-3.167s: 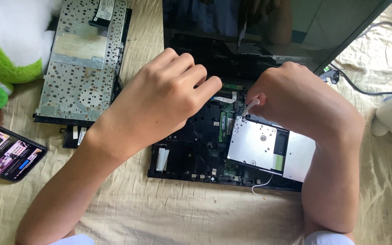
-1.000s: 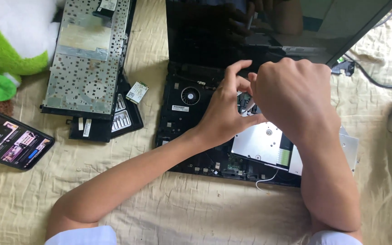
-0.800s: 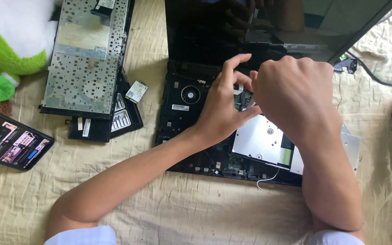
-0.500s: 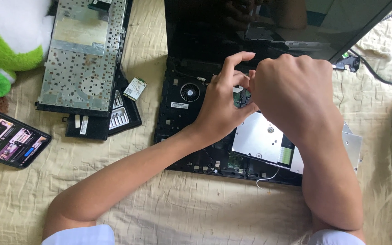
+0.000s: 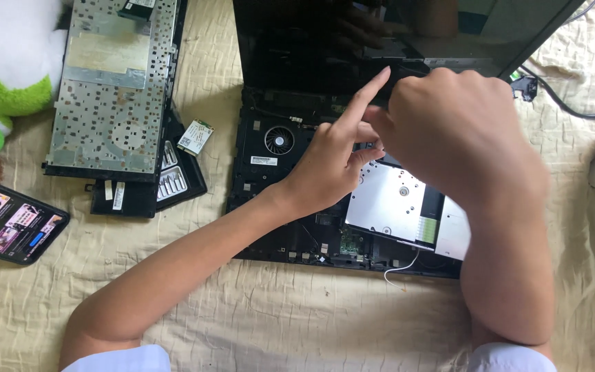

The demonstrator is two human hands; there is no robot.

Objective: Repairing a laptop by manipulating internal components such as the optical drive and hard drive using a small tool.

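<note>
An opened black laptop base (image 5: pixel 270 186) lies on a beige cloth, its fan (image 5: pixel 279 140) and a silver drive (image 5: pixel 387 203) exposed. Both my hands meet over its middle. My left hand (image 5: pixel 332 162) reaches in from the lower left, index finger pointing up toward the dark screen (image 5: pixel 311 41), thumb and other fingers curled against my right hand. My right hand (image 5: pixel 463 134) is bunched knuckles-up over the spot, hiding its fingertips and anything between them.
A removed keyboard (image 5: pixel 111 89) lies face down at the left over a black part (image 5: pixel 173 186), with a small circuit card (image 5: pixel 195 137) beside it. A phone (image 5: pixel 8 220) and a green-white plush toy (image 5: pixel 1 69) sit far left. A black cable (image 5: pixel 566 103) runs at the right.
My left hand has moved from the laptop's left side to its middle, uncovering the fan. In the last second its index finger has straightened upward. My right hand has stayed in place.
</note>
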